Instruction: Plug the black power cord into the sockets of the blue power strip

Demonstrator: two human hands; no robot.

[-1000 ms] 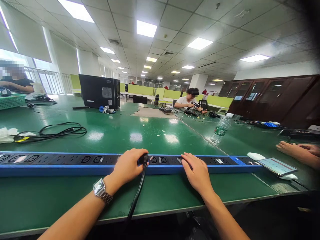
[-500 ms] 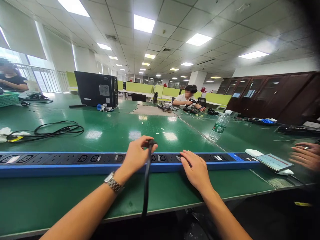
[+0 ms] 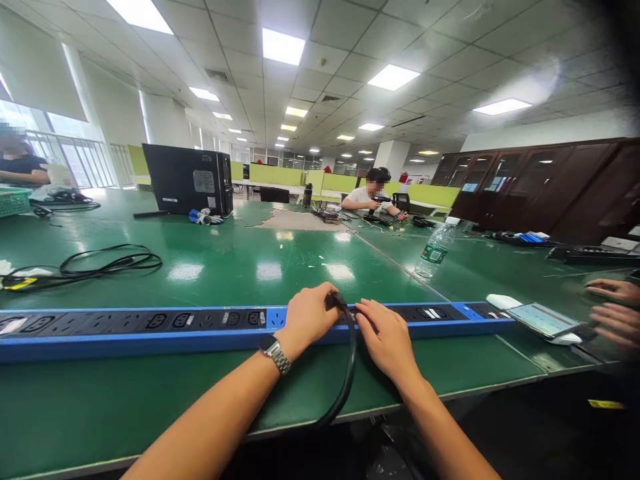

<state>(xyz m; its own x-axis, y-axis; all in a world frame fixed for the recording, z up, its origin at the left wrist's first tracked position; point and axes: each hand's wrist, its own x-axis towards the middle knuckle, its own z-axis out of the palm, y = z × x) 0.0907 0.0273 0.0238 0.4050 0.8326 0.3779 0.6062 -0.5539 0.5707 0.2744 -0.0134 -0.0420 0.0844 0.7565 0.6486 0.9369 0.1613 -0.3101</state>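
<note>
1. Bright room: ceiling panels (image 3: 283, 47) blaze overhead, and daylight spills in from the windows (image 3: 65, 125) on your left.
2. Glare now, white patches flaring off the green tabletop (image 3: 235, 267) ahead of you!
3. Your left hand (image 3: 310, 317) and right hand (image 3: 387, 337) read fairly crisp; a co-worker's hand (image 3: 617, 325), far right, smears with blur.
4. Wide-angle stretch tilts your cabinets (image 3: 540, 180); darkness smudges the top right corner.
5. Below the table edge, deep shadow swallows detail.

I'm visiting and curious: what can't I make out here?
All in head view:
Plug: mostly hidden by the left hand.
Cable, far end: hidden by the table.
Power strip, left end: cut off by picture edge.
Text on the screen: too small.
Co-worker's hand, far right: blurred.
</note>
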